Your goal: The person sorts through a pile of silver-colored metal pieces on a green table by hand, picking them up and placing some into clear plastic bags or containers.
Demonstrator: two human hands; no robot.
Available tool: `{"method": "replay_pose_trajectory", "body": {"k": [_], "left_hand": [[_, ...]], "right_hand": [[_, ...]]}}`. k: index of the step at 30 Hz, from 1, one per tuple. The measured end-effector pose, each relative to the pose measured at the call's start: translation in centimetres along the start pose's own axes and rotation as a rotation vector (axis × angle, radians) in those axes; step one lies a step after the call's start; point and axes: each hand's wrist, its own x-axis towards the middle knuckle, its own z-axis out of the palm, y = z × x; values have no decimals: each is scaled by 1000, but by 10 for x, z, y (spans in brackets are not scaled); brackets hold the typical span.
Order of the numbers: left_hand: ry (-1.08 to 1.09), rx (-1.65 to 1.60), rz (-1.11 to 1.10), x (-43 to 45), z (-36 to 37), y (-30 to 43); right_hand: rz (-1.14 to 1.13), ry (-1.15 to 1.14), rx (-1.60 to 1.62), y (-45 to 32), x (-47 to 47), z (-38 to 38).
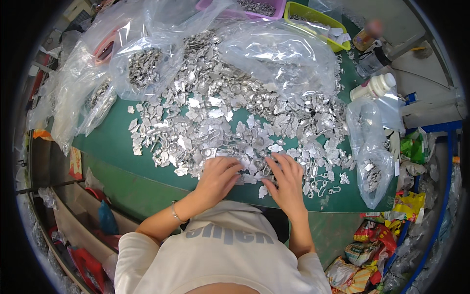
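Small silver-coloured metal pieces [213,128], some flat and scalloped, others hook-shaped, lie in a wide heap on the green tabletop [110,128]. At the heap's near edge, left of centre, my left hand [220,178] rests with curled fingers touching the pieces; a bracelet circles that wrist. My right hand [286,180] is a little to the right, fingers spread over the same edge, with hook-shaped pieces beside it. Whether either hand grips a piece cannot be told, since the fingertips are partly hidden. A clear plastic bag [279,55] covers the heap's far side.
Clear bags holding metal pieces stand at the left [145,70] and right [372,176]. Beyond the heap are a purple basket [279,11] and a yellow-green basket [312,14]. A white bottle [372,86] and a dark-lidded clear container [372,60] are at the right.
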Motion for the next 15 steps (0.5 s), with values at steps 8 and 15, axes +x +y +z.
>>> {"method": "replay_pose_trajectory", "body": {"k": [8,15], "left_hand": [[150,205,-161,-9,1,-10],[251,440,-274,28,-9,-29]], "right_hand": [[16,302,262,39,-7,6],[274,0,303,9,3,-1]]}}
